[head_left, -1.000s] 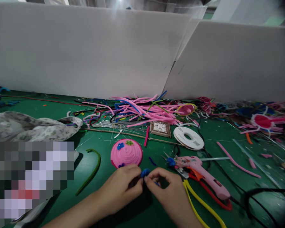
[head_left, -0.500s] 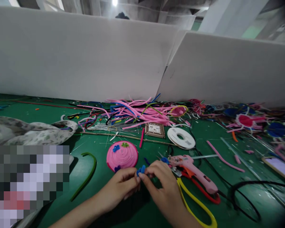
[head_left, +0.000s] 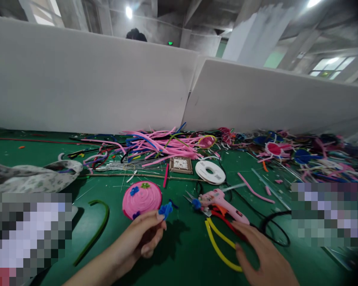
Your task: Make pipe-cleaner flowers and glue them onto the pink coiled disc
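My left hand (head_left: 140, 234) pinches a small blue flower (head_left: 166, 209) of fuzzy pipe cleaner between thumb and fingertips. Just behind it lies a round pink coiled disc (head_left: 144, 198) with blue, green and dark blue flowers on it. My right hand (head_left: 264, 254) is open, thumb and fingers apart around the handles of the scissors (head_left: 222, 260), which have yellow and red grips. Whether the fingers touch the grips I cannot tell. A pink glue gun (head_left: 226, 202) lies against the scissors, with a bit of blue near its nozzle.
A bent green pipe cleaner (head_left: 100, 230) lies at left near a patterned cloth (head_left: 56, 176). Behind are a white spool (head_left: 210, 172), a small framed tray (head_left: 181, 171) and a heap of pink pipe cleaners (head_left: 167, 145). A white partition (head_left: 92, 79) stands beyond; black cable (head_left: 265, 226) curls at right.
My right hand has let go of the blue flower and moved right to the scissors' handles. My left hand keeps the flower, now showing its petals. The view has turned right and tilted up.
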Available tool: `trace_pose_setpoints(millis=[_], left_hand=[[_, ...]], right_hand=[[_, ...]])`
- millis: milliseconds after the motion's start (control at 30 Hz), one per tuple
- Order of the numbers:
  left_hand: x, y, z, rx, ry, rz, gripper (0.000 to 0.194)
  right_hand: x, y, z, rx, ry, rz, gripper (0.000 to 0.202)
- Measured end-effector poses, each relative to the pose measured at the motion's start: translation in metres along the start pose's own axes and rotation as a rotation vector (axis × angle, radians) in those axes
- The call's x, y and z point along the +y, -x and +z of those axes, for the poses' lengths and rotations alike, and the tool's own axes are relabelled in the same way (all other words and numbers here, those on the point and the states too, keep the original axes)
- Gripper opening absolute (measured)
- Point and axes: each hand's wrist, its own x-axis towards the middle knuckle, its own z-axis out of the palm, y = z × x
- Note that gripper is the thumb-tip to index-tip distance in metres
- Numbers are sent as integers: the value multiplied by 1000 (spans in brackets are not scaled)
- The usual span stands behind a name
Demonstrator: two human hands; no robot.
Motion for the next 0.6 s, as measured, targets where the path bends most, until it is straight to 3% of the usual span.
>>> trace_pose_setpoints(millis=[67,167,300,467,600], left_hand=[[-2,0,0,-17,24,-21,26],[-4,0,-1,-20,34,-39,27],[0,1,-1,-17,51,-44,27],[6,2,-3,0,137,-51,26],[9,1,-6,1,209,-57,25]], right_hand=[[15,15,4,-124,62,90,37],[12,12,5,-379,36,187,46],[-9,-31,-2,-715,-7,348,52],[-17,-91,-16,-938,-222,486,21],[-12,-113,-41,-1252,-553,562,18]])
